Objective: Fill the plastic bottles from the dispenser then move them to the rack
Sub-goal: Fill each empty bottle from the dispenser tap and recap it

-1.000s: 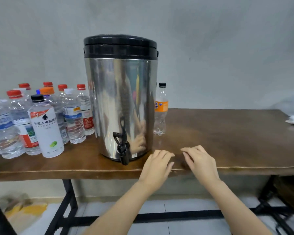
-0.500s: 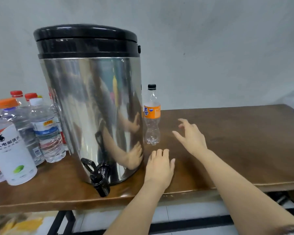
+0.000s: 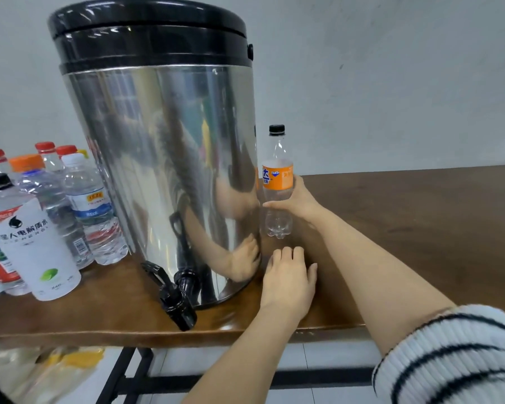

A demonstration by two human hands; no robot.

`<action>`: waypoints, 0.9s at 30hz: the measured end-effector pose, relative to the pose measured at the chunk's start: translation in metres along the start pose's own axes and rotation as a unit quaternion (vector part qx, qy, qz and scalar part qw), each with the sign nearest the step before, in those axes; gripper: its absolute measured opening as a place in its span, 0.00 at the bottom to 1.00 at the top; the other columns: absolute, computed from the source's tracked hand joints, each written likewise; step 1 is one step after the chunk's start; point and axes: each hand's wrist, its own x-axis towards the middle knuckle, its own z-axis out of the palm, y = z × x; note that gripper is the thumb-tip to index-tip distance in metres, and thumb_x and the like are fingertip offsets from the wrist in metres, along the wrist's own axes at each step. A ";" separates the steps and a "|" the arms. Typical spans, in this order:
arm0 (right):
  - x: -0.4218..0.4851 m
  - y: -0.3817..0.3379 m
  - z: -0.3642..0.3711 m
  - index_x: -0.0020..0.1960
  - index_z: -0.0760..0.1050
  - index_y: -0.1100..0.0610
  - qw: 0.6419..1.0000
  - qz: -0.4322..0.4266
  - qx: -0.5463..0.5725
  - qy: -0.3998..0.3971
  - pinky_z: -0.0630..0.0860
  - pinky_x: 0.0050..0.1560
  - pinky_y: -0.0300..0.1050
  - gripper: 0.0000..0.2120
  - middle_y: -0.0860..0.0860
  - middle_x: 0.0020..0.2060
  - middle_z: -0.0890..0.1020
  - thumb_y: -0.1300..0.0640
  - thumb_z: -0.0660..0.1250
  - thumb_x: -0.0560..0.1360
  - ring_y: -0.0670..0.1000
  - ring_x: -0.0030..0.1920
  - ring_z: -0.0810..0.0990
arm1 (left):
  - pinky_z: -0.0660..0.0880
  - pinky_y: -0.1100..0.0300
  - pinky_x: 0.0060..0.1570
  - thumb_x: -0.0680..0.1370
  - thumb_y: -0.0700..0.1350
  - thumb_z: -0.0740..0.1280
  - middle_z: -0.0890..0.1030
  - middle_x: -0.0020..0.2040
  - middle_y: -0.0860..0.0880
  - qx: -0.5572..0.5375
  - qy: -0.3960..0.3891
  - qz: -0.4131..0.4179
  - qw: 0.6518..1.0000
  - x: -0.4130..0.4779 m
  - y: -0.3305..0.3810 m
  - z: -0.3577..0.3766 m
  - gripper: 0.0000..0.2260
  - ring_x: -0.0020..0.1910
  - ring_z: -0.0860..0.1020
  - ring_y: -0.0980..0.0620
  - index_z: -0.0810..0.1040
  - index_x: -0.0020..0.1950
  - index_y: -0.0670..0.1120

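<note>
A tall steel dispenser [image 3: 169, 147] with a black lid stands on the wooden table [image 3: 405, 228]; its black tap [image 3: 175, 298] juts over the front edge. Just right of it stands an empty clear bottle [image 3: 277, 182] with an orange label and black cap. My right hand [image 3: 298, 199] grips this bottle around its middle, thumb in front. My left hand [image 3: 289, 278] lies flat on the table beside the dispenser's base, fingers straight, holding nothing.
Several capped water bottles [image 3: 88, 205] crowd the table left of the dispenser, with a white-labelled bottle [image 3: 32, 243] nearest the front. Below the table are black metal legs [image 3: 120, 374] and a tiled floor. A grey wall runs behind.
My right hand reached forward and left from the table front and closed round the orange-label bottle. The view moved closer and to the right. My left hand stayed flat on the table.
</note>
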 end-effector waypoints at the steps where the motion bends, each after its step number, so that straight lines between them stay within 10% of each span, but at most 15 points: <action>1: 0.001 0.001 0.000 0.75 0.57 0.57 1.000 -0.005 -0.002 0.011 0.72 0.66 0.53 0.49 0.54 0.67 0.73 0.52 0.82 0.64 0.54 0.66 0.74 | 0.69 0.53 0.67 0.84 0.54 0.56 0.74 0.64 0.46 0.002 -0.001 0.000 1.000 0.000 0.000 0.000 0.17 0.65 0.70 0.47 0.69 0.69 0.46; 17: -0.089 -0.022 -0.057 0.63 0.71 0.52 0.991 -0.020 0.084 0.103 0.78 0.54 0.44 0.29 0.47 0.53 0.82 0.49 0.79 0.67 0.47 0.55 0.81 | 0.70 0.54 0.63 0.84 0.48 0.58 0.76 0.61 0.48 0.001 0.043 0.098 0.994 -0.011 -0.001 -0.007 0.14 0.62 0.72 0.46 0.74 0.65 0.45; 27: -0.217 -0.060 -0.027 0.67 0.66 0.50 0.989 -0.062 0.093 0.096 0.78 0.53 0.42 0.33 0.46 0.52 0.82 0.57 0.79 0.68 0.42 0.50 0.82 | 0.75 0.64 0.48 0.80 0.40 0.66 0.81 0.48 0.54 -0.391 0.220 0.127 0.885 -0.073 0.004 -0.139 0.04 0.48 0.79 0.60 0.79 0.53 0.47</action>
